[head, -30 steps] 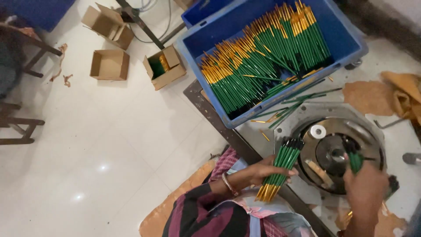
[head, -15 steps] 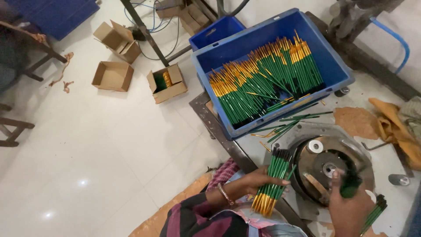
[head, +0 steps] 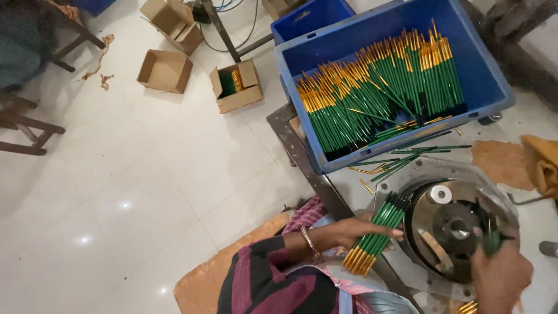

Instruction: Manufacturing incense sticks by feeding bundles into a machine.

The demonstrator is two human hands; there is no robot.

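My left hand (head: 356,228) grips a bundle of green sticks with gold ends (head: 376,232), held slanted beside a round metal machine disc (head: 456,224). My right hand (head: 499,278) is at the disc's right edge, closed around one or two green sticks (head: 493,239) that point up over the disc. A large blue crate (head: 482,87) behind the machine holds several rows of the same green and gold sticks (head: 378,99). A few loose sticks (head: 407,158) lie on the table between crate and machine.
A small white roll (head: 440,193) sits on the disc. Open cardboard boxes (head: 165,70) lie on the white tiled floor at left, one (head: 235,86) holding sticks. An orange cloth (head: 543,160) lies at the right. A wooden chair (head: 26,122) stands far left.
The view has shifted; the crate now appears further up and right. My left hand keeps the bundle beside the disc. My right hand has moved slightly along the disc's right edge with its sticks.
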